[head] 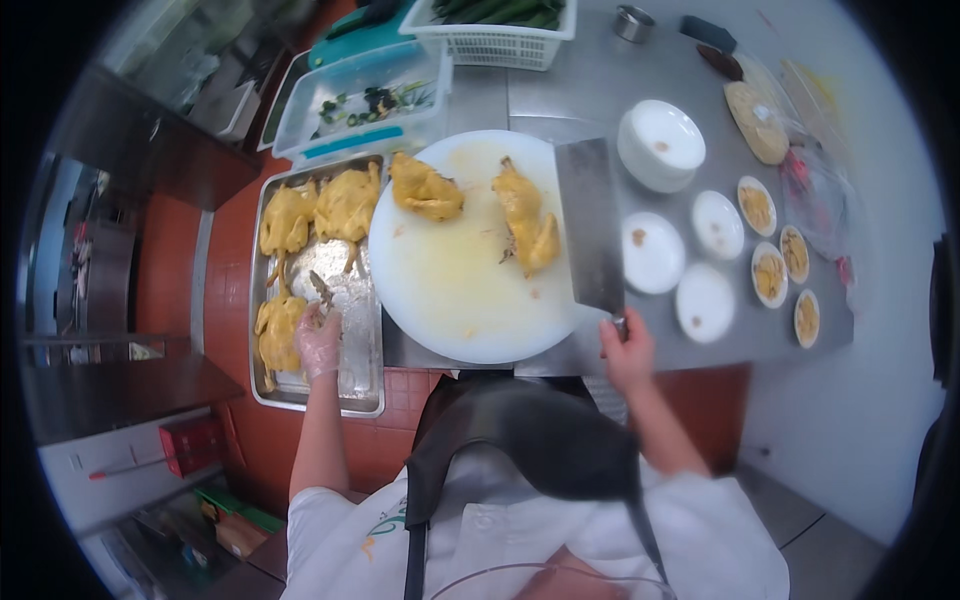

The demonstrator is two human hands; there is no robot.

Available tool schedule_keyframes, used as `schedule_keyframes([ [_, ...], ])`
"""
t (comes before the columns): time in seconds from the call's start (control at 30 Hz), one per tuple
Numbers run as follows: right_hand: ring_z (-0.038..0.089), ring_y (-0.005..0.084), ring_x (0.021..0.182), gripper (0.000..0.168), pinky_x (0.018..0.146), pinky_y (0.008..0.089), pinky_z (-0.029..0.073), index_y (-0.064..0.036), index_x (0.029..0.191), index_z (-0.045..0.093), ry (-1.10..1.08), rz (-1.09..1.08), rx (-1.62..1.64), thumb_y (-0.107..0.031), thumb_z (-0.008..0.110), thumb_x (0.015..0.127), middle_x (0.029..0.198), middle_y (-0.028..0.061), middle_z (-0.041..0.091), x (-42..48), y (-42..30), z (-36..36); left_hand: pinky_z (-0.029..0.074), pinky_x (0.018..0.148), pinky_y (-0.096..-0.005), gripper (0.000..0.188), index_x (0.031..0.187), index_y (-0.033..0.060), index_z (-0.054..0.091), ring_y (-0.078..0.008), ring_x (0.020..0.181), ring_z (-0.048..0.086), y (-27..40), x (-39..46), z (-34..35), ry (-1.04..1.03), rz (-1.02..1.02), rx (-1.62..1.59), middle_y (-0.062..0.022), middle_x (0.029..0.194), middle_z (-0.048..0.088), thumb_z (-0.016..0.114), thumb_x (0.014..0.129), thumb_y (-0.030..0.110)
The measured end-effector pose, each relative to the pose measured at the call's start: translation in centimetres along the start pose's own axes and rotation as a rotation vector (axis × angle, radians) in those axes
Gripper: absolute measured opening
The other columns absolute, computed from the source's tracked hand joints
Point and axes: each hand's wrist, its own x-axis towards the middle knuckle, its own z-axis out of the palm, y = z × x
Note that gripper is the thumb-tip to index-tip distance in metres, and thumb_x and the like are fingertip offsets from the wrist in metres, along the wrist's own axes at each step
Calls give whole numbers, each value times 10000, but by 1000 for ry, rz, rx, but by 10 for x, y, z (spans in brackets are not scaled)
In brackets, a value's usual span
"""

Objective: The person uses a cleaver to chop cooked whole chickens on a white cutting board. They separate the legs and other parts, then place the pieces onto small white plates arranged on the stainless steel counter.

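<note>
My left hand (318, 341), in a clear plastic glove, pinches a small dark bony scrap (321, 289) over the metal tray (360, 379). Beside that hand lies a whole yellow cooked chicken (280, 330); two more, one chicken (287, 217) and another chicken (346, 202), sit at the tray's far end. My bare right hand (628, 349) grips the handle of a broad cleaver (592, 225), its blade flat over the right rim of the round white cutting board (465, 300). On the board rest two chicken pieces: a left piece (426, 187) and a right piece (525, 217).
Right of the board stand stacked white plates (664, 142), several single plates (652, 251) and small filled dishes (769, 275). A clear plastic bin (367, 97) with green trimmings and a white basket (495, 46) of green vegetables stand behind. Plastic bags (814, 195) lie by the wall.
</note>
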Motion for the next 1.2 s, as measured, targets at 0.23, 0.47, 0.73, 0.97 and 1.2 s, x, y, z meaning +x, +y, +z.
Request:
schedule_keyframes([
  [0.23,532,65,525,310,491,241,450,0,1174,596,127,103,98,-196,658,943,697,-10,589,3,16,-27,446,1018,-473,436,1136,103,643,-346,1158,581,202,-7,106,-189,965,271,-131,1204,645,747,714,72],
  [0.47,546,73,521,311,486,252,452,-7,1166,603,103,227,114,-206,669,937,710,0,612,-22,33,-40,475,986,-441,350,1150,118,652,-325,1163,600,350,-23,196,-827,960,789,-156,1176,667,658,813,213],
  [0.73,560,84,534,409,497,261,464,23,1218,570,-50,251,212,-216,699,912,724,18,612,-25,58,-53,537,835,-421,288,1071,61,653,-334,961,671,325,-42,202,-903,845,849,-150,1022,695,660,804,167],
  [0.97,517,77,516,374,495,237,450,4,1226,554,-223,301,353,-173,682,923,704,-9,553,-9,49,-55,515,755,-319,362,1100,35,618,-194,803,604,225,-16,134,-1059,378,100,-79,874,626,608,743,-21],
  [1.2,517,76,524,336,496,243,443,-3,1208,550,-340,297,360,-171,664,941,697,-11,545,0,25,-37,511,823,-310,457,1212,45,620,-205,883,612,173,-24,130,-918,109,-149,-119,1046,617,631,756,15],
])
